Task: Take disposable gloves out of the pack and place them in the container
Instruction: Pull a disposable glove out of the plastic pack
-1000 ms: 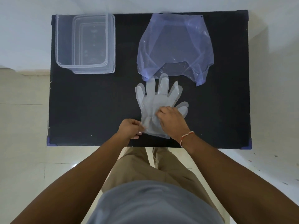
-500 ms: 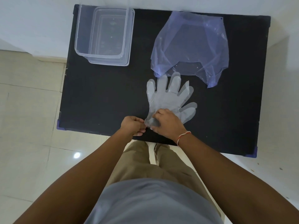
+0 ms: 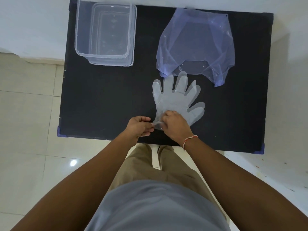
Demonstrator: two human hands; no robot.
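- Head view: we see our left hand (image 3: pixel 140 126) and right hand (image 3: pixel 175 125) both pinching the cuff of the clear gloves (image 3: pixel 176 99), which lie flat on the black counter (image 3: pixel 100 100), fingers spread toward the far edge.
- We see the bluish pack (image 3: pixel 196 42) just beyond the fingertips, touching them.
- We see the transparent container (image 3: pixel 105 33) at the far left corner, well apart from the gloves.
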